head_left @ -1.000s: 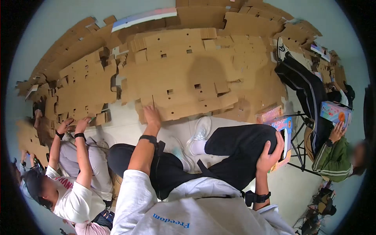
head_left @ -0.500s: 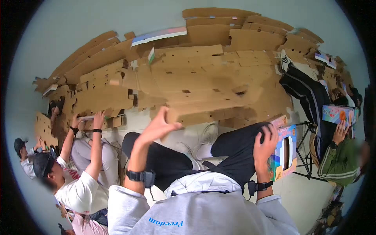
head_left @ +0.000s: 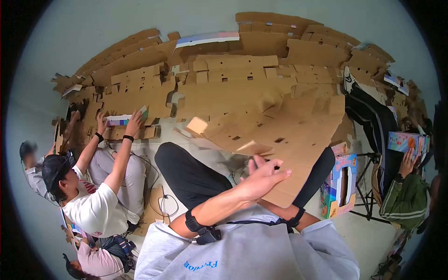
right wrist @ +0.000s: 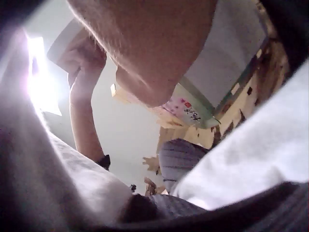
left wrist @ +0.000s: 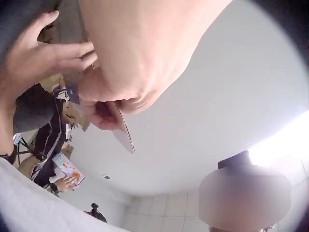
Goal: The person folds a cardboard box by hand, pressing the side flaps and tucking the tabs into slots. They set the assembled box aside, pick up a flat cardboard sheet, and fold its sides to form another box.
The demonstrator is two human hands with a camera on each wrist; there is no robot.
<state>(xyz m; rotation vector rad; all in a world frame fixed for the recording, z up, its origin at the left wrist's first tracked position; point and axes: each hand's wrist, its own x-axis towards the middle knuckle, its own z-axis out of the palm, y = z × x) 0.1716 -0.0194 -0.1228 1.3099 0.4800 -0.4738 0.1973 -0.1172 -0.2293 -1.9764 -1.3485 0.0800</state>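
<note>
A flattened cardboard box (head_left: 303, 126) with slots and flaps slants over my lap, its brown inside upward. Its near edge is pinched by my left hand (head_left: 261, 182), thumb on top. In the left wrist view that hand grips the card's edge (left wrist: 126, 137). Most of my right hand is hidden under the sheet in the head view. The left wrist view shows my right hand (left wrist: 34, 63) with thumb spread and fingers extended toward the sheet. Printed colour on the sheet's outer face (right wrist: 186, 108) shows in the right wrist view.
More flattened cardboard (head_left: 214, 93) covers the floor ahead. A colourful printed box (head_left: 339, 186) stands by my right knee, beside a black stand (head_left: 371, 186). At left a person (head_left: 88, 186) handles a printed piece (head_left: 119, 120); at right a person in green (head_left: 406, 200) holds a box (head_left: 408, 141).
My left hand has lifted the cardboard sheet off the floor and swung it right, over my lap. My right hand has left my right knee and gone beneath the sheet.
</note>
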